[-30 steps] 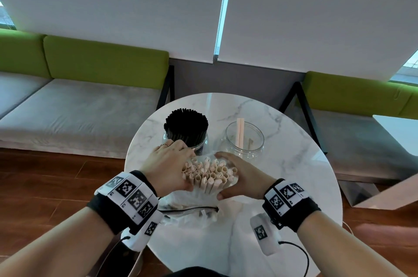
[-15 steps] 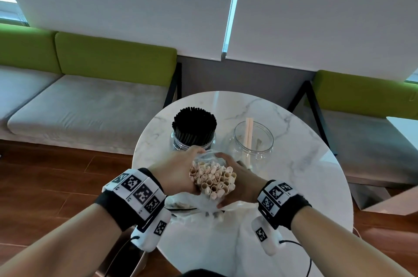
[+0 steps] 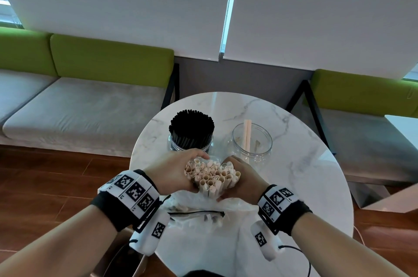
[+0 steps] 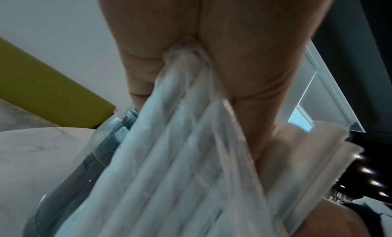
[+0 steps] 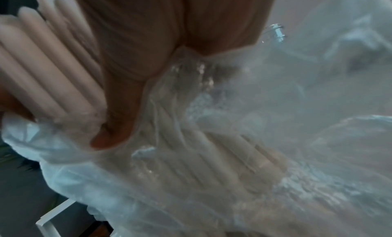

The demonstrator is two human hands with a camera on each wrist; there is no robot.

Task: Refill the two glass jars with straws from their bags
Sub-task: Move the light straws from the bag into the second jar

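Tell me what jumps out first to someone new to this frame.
The bundle of beige paper straws clasped between the left hand and right hand, at the near middle of the round marble table, half out of a clear plastic bag. Behind it, the left jar is packed with black straws; the right jar holds two.

Two glass jars (one holding two beige straws), one clear bag, two hands.
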